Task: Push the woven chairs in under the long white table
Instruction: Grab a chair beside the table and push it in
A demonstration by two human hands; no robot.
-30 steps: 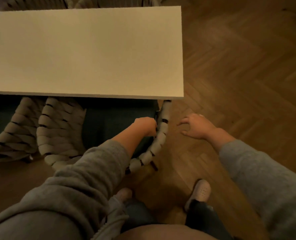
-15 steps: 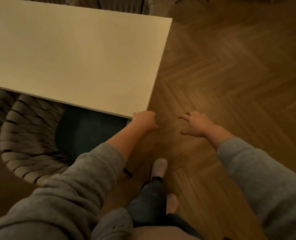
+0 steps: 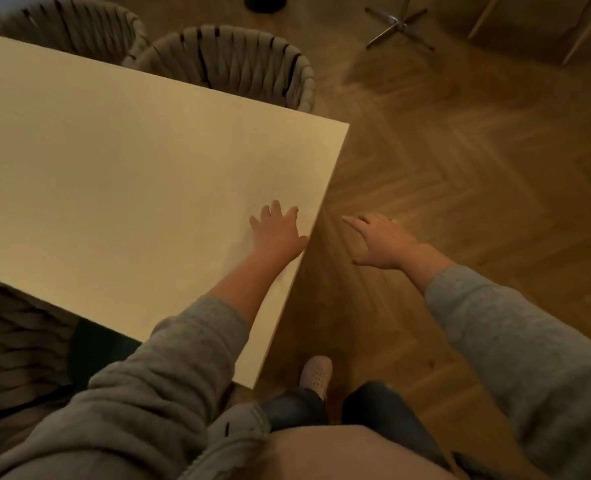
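Note:
The long white table (image 3: 121, 174) fills the left and middle of the head view, its short end running diagonally toward me. My left hand (image 3: 276, 230) hovers or rests flat over the tabletop near that end, fingers spread and holding nothing. Beyond the table's end my right hand (image 3: 380, 241) hangs over the wooden floor, fingers loose and empty. One woven chair (image 3: 17, 344) with a dark seat is tucked under the near side at the lower left. On the far side, a woven chair (image 3: 231, 60) and another one (image 3: 76, 26) show their backs above the table edge.
Herringbone wood floor (image 3: 460, 188) spreads out to the right of the table. A metal star-shaped base (image 3: 399, 24) stands at the top right, with pale furniture legs (image 3: 585, 26) in the far corner. My foot in a light shoe (image 3: 316, 372) is at the table's end.
My left hand let go of the near woven chair's back, rose past the table corner and now lies open over the tabletop. I have turned round the table's end, bringing the far chairs into view.

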